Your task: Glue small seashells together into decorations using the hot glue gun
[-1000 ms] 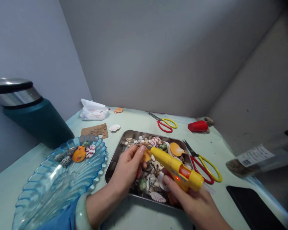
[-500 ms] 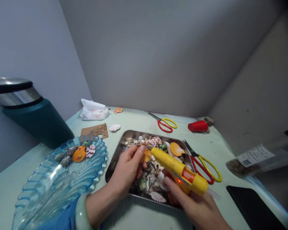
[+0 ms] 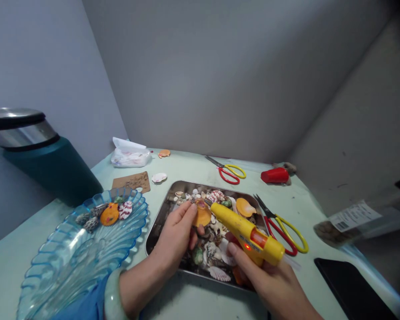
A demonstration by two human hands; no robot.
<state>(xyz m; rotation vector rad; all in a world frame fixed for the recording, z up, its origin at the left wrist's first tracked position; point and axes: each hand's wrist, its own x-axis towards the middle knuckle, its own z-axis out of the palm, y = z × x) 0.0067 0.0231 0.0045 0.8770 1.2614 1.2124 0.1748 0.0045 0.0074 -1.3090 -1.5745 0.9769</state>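
Low at the near edge, a blue sleeve [image 3: 86, 302] and a pale bangle [image 3: 113, 295] are circling the left arm, a plate [image 3: 36, 266] is spreading out beside them, and a black slab [image 3: 351, 286] is lying over on the right. Now the hands! The right hand [image 3: 276, 284] is keeping its grip closed around the yellow glue gun [image 3: 233, 222], whose red light is glowing. The left hand [image 3: 178, 226] is pinching the orange shell [image 3: 203, 216] between thumb and fingers, holding it above the tray [image 3: 158, 226]. The nozzle is pointing at the shell's upper edge; whether they're touching, I cannot tell. Below, mixed shells [image 3: 213, 255] are crowding the tray. Just right of it, red-and-yellow scissors [image 3: 271, 216] are lying open, and a labelled bag [image 3: 356, 218] is sitting farther right. Across to the left, more shells [image 3: 110, 214] are clustering on the plate's far side, with a teal bottle [image 3: 53, 169] leaning behind. Farther back on the bench [image 3: 186, 169], a brown card [image 3: 133, 181], a white shell [image 3: 159, 178], a red cup [image 3: 275, 176], a second pair of scissors [image 3: 224, 167] and a white bundle [image 3: 130, 156] are resting before the grey wall [image 3: 213, 80].
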